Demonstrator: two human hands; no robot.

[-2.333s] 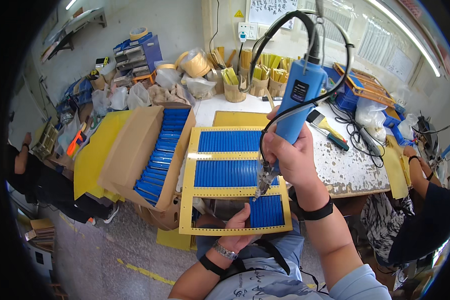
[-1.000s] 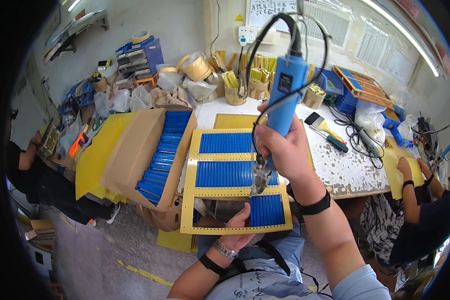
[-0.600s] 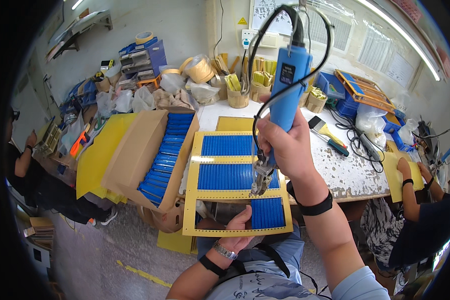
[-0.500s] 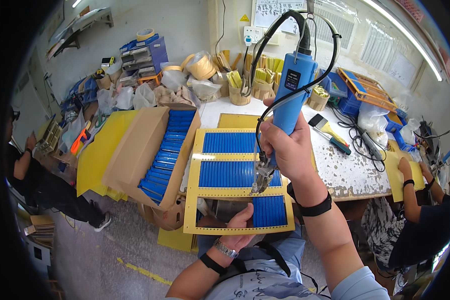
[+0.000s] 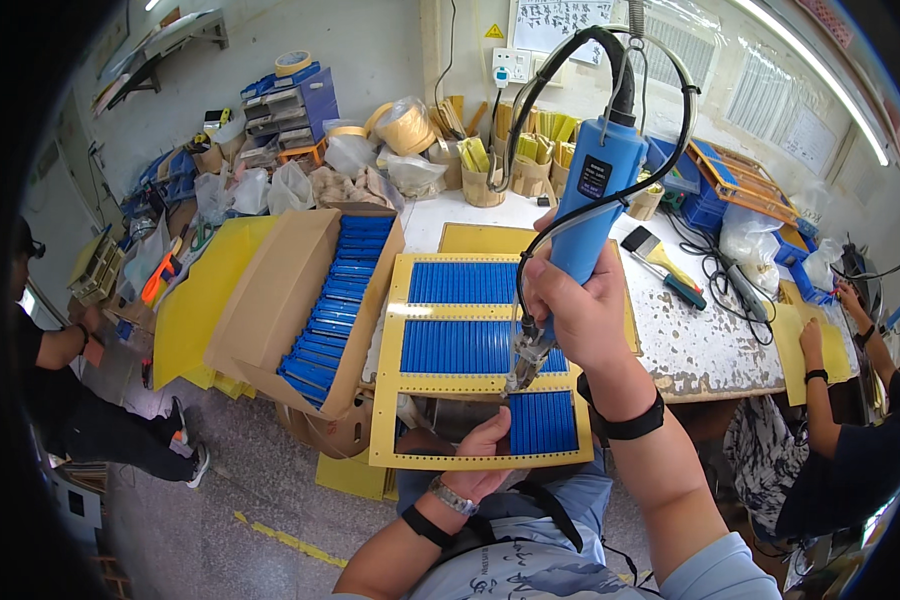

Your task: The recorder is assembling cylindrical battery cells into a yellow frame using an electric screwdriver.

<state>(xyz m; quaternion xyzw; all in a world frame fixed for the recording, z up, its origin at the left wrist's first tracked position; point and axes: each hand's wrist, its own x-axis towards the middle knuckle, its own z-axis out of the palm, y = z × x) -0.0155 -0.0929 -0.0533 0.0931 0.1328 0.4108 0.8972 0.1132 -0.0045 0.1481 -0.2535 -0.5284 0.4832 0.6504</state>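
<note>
My right hand (image 5: 578, 305) is closed around a blue electric screwdriver (image 5: 595, 185), hung from a spring with a black cable. Its metal tip (image 5: 515, 382) points down at the bar between the middle and lower windows of a yellow frame (image 5: 383, 400); whether it touches a screw there is too small to tell. Blue strips (image 5: 460, 283) fill the upper window and the visible part of the middle one. In the lower window, blue strips (image 5: 543, 422) stand only on the right side. My left hand (image 5: 478, 458) grips the frame's near edge, its thumb beside the last of these strips.
Left of the frame, an open cardboard box (image 5: 270, 290) holds many blue strips. A brush (image 5: 655, 250) and a green-handled screwdriver (image 5: 685, 292) lie on the worn white table (image 5: 690, 350). Co-workers are at both sides; one's hand (image 5: 810, 342) rests on a yellow sheet.
The screwdriver has shifted slightly down and right, its tip nearer my left thumb. At left a person has lowered an arm and stepped; at right a co-worker's hand has risen toward a tool.
</note>
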